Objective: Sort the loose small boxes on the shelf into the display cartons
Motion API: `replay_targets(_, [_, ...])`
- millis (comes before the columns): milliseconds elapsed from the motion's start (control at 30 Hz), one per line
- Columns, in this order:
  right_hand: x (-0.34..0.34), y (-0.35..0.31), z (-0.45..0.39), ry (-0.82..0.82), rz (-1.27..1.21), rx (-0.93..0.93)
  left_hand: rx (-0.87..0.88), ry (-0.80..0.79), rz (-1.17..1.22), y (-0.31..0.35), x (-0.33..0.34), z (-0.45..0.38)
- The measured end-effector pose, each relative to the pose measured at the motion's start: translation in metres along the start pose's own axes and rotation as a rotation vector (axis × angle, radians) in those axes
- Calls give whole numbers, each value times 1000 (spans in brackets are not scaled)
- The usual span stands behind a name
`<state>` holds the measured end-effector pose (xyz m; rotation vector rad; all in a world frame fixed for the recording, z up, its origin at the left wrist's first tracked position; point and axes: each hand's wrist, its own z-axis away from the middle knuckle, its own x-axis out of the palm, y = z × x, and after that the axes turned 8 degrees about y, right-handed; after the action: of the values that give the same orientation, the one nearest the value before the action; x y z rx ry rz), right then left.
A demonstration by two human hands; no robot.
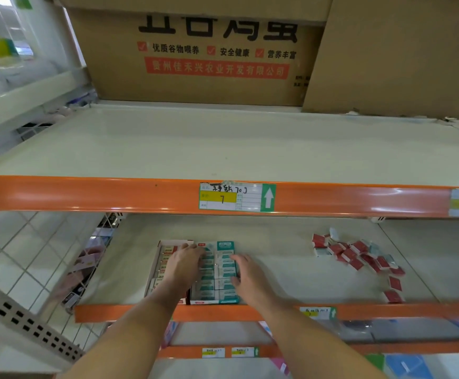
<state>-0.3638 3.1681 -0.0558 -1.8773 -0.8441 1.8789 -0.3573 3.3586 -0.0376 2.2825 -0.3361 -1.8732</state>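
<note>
Two display cartons stand side by side on the lower shelf. The left carton (pixel 155 265) holds red-and-white small boxes, and the right carton (pixel 224 272) is packed with rows of teal-and-white boxes. My left hand (pixel 186 262) lies flat with straight fingers across the seam between the two cartons. On the teal boxes at the right carton's right side rests my right hand (pixel 247 274), fingers spread. A scattered pile of loose red small boxes (pixel 358 255) lies on the same shelf well to the right, with a few strays (pixel 393 289) near the front edge.
The orange rail (pixel 140 194) of the bare upper shelf overhangs the lower shelf. Big brown shipping cartons (pixel 195 58) stand at the back of the upper shelf. A wire basket (pixel 91 258) with packets hangs at the left; more shelves lie below.
</note>
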Motion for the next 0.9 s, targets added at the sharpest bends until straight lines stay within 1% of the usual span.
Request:
replay_targets(100, [0,1,1,-8,-5,6,-16,38,-2,2,-1,0])
replay_targets(200, [-2,2,3,-7,31,-26,-42,62,6,9,0,0])
replay_targets(267, [-4,4,4,27,58,-38,-42,75,3,14,1,-2])
replay_targets(367, [-9,14,6,74,88,-3,-46,79,11,27,3,-3])
replay_targets(600, [-27,49,7,74,128,64,109,26,84,93,29,1])
replay_targets(767, [-47,77,13,69,136,139,160,-33,103,128,49,-3])
replay_targets(900, [-65,102,19,84,150,194,206,-94,72,156,60,-10])
